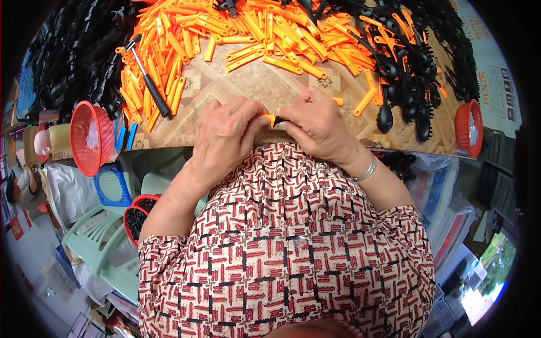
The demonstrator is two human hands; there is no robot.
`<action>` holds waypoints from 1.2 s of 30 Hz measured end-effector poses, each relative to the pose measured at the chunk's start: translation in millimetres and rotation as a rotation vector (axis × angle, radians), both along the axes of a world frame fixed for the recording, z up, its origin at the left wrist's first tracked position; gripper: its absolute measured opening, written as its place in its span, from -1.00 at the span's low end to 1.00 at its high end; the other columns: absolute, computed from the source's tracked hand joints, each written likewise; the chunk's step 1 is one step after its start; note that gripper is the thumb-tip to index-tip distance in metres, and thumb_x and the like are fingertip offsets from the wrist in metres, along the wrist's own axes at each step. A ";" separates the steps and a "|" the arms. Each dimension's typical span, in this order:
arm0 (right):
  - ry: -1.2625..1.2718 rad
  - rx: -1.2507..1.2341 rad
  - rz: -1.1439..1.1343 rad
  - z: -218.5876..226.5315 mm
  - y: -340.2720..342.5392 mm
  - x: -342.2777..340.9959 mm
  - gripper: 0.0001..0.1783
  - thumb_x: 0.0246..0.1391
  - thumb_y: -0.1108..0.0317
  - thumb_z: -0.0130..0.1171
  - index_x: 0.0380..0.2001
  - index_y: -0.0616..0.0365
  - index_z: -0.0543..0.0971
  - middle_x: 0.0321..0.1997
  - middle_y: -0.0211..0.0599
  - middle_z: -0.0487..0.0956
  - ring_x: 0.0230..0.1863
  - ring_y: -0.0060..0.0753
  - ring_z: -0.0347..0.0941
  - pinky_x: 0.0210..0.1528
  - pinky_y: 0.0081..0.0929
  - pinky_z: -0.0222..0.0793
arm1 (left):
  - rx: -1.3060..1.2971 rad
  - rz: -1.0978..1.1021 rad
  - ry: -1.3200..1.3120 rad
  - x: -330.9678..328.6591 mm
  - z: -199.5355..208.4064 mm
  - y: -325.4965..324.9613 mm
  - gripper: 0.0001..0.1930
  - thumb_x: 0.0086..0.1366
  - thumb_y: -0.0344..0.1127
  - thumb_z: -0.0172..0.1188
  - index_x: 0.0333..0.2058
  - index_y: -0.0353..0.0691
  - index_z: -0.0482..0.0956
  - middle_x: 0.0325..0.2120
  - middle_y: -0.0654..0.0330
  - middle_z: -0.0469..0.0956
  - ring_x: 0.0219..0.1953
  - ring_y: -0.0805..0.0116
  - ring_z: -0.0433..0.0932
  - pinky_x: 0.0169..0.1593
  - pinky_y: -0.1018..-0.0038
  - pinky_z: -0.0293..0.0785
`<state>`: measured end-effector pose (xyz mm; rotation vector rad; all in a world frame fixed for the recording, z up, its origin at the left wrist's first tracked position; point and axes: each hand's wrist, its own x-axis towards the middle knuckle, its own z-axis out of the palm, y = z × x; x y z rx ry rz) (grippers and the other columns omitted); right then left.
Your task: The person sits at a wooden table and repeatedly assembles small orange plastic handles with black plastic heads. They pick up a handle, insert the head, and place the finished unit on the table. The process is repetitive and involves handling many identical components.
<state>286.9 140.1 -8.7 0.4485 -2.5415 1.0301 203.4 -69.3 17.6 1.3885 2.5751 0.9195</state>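
Patterned counter [242,79] in a cluttered room: from left, black parts [73,62], a hammer [151,83] and heaped loose orange handles [282,34]. At the near edge, left hand [225,129] and right hand [318,124] pinch an orange-and-black piece [271,120], its joining apparently unfinished. Many handles look unfitted; rightward, black utensils [408,84] lie piled, some seemingly with orange handles already attached.

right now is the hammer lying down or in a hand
Lying down: the hammer rests on orange pieces; the left hand and right hand grip an orange-black piece.
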 end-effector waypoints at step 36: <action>0.165 0.863 -0.957 46.9 165.0 25.5 -0.78 0.18 0.20 0.38 -0.18 0.05 0.73 -0.34 -0.36 0.73 -0.35 -0.36 0.59 -0.06 -0.36 0.36 | 0.111 0.308 0.231 -122.5 -34.6 -8.9 -0.81 0.35 -0.23 0.30 -0.18 -0.19 0.70 -0.12 0.15 0.65 0.04 0.13 0.54 0.17 0.26 0.41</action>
